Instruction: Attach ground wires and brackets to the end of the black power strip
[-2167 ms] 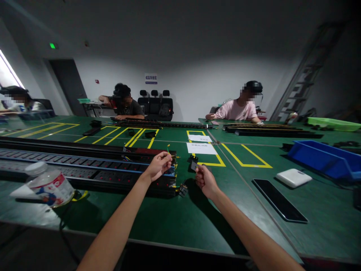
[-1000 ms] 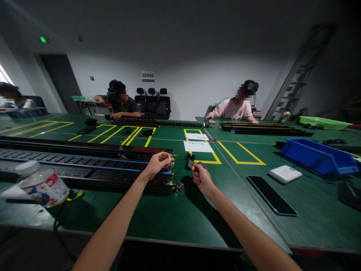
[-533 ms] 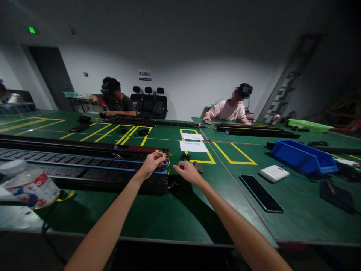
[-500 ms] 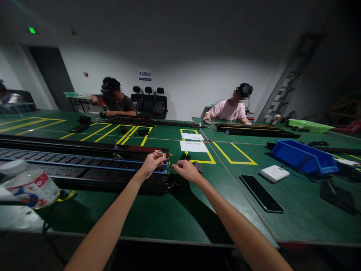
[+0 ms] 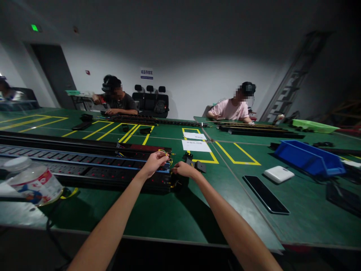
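At the far left a plastic bottle (image 5: 32, 180) lies on its side near the table's (image 5: 169, 218) front edge, and whether anything is in it I cannot tell. Next to it long black power strips (image 5: 84, 167) run side by side across the green surface, ending near the middle. The left hand (image 5: 154, 162) rests at that end with its fingers pinched around thin yellow wires (image 5: 165, 153) that stick out of the strip's open end. The wires look light and limp, likely to bend and spring, so a hold close to the tips, between thumb and forefinger, seems the surest; pulling hard might strain where they join the strip. The strip itself looks stiff, long and fairly heavy, awkward to shift from one end. Just beside, the right hand (image 5: 184, 169) is curled, palm down, at the strip's end; whether it grips anything I cannot tell. A small black part (image 5: 199, 166) lies just beyond it, with paper sheets (image 5: 196, 145) farther back. Toward the right lie a dark phone (image 5: 265, 194) and a white box (image 5: 279, 174), then a blue bin (image 5: 308, 158), whose contents are hidden by its wall. Two people sit across the table.
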The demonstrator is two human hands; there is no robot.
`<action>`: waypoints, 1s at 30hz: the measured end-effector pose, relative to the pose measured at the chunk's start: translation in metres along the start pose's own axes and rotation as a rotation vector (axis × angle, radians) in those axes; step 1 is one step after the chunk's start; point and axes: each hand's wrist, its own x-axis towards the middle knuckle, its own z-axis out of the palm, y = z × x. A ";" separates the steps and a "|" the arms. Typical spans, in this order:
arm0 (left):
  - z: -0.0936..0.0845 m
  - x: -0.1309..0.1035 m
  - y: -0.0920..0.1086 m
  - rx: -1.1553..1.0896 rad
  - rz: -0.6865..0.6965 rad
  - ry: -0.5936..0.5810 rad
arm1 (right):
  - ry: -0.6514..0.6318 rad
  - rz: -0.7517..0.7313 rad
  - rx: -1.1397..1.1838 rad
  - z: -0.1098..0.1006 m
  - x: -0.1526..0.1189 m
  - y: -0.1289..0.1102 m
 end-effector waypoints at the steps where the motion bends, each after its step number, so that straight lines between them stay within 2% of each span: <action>1: 0.000 0.000 0.000 0.007 0.004 -0.004 | 0.005 0.016 0.001 -0.001 -0.001 -0.003; 4: 0.001 -0.002 0.002 0.046 0.026 -0.039 | 0.088 0.011 -0.037 -0.006 -0.010 -0.011; 7: 0.002 -0.004 0.002 0.136 0.091 -0.117 | 0.310 -0.065 -0.030 -0.012 -0.024 -0.015; 10: 0.003 -0.004 0.000 0.254 0.170 -0.207 | 0.529 -0.202 0.044 -0.015 -0.036 -0.017; 14: 0.003 -0.004 -0.001 0.358 0.209 -0.285 | 0.660 -0.376 0.013 -0.011 -0.043 -0.020; 17: 0.003 -0.005 0.000 0.373 0.199 -0.308 | 0.740 -0.425 -0.020 -0.008 -0.043 -0.023; 19: 0.004 -0.006 0.000 0.324 0.193 -0.306 | 0.779 -0.430 -0.020 -0.007 -0.043 -0.024; 22: 0.005 -0.006 0.000 0.245 0.205 -0.229 | 0.796 -0.397 0.093 -0.007 -0.041 -0.025; 27: 0.006 -0.009 0.002 0.298 0.190 -0.154 | 0.697 -0.215 0.336 -0.006 -0.036 -0.023; 30: 0.006 -0.010 0.005 0.280 0.177 -0.141 | 0.658 -0.187 0.317 -0.008 -0.035 -0.020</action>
